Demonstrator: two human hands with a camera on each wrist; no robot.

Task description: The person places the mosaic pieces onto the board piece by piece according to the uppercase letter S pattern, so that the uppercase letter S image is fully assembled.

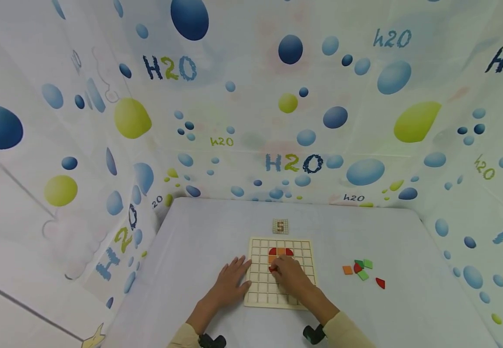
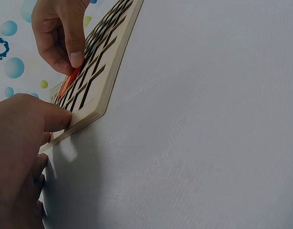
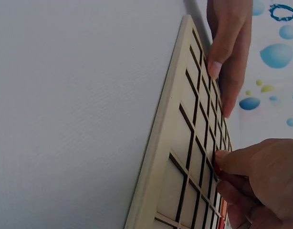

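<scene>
R hand pinches a red piece at the board's middle cells, near side of the orange tiles, L hand w/ straight fingers touches board's left edge; prob. placing step, next move likely calls for seating piece flush.

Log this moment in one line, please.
Right hand: pinches red piece at grid board | Left hand: touches board's left edge | Right of board: loose pieces | Beyond board: small card
</scene>
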